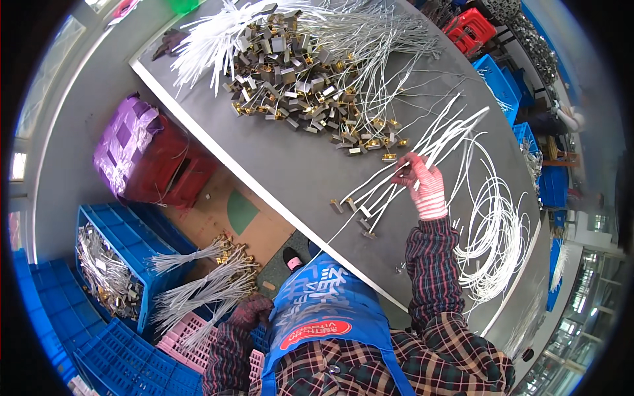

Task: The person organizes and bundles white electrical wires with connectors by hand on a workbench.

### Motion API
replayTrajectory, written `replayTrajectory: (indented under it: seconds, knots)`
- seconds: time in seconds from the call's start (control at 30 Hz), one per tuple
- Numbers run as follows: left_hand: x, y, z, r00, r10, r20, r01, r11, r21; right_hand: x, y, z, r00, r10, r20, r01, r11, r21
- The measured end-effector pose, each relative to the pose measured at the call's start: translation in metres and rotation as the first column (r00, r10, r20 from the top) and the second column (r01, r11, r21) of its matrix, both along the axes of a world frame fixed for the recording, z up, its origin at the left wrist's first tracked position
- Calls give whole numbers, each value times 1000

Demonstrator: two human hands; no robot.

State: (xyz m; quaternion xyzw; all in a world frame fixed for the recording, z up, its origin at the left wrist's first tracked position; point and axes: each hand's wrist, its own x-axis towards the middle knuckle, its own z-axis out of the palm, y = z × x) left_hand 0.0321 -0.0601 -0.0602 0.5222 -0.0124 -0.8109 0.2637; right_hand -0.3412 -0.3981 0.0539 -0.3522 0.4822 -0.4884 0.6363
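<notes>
My right hand (422,183), in a red-and-white striped glove, is closed on several white wires (395,191) above the grey table (277,178). Small metal blocks (364,224) on the wires' near ends lie toward the table's front edge, while the other ends fan out beyond my fingers. Low at the left, my left hand (251,311), in a dark reddish glove, is beside bundled wires with brassy ends (218,290). Its fingers are too hidden to tell whether they grip anything. A big heap of metal-ended wires (297,86) covers the far part of the table.
Loose white wire coils (492,244) lie right of my right arm. Below the table's white edge stand a blue crate (142,244) of wired parts, a pink basket (188,336) and red stools (178,165) with purple wrapping. More blue bins (498,86) line the right side.
</notes>
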Motion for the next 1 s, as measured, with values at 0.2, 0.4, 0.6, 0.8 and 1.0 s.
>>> replayTrajectory:
  seconds: [0.2,0.4,0.6,0.8,1.0]
  knots:
    - [-14,-18,-2,1000,-3,17,4,999,-45,17,38,-34,977,210,-33,-204,969,140]
    - [-11,-23,5,999,-7,48,11,997,-77,-12,-2,-8,982,-114,151,122,991,-47]
    - [-31,-78,37,979,-58,195,83,989,-122,14,36,-30,973,39,227,-36,999,-18]
    - [-74,-165,63,939,-120,322,217,934,-284,60,85,-48,978,99,183,-132,975,179]
    - [-143,-244,77,963,38,266,88,891,-446,69,82,-49,996,-31,86,12,979,205]
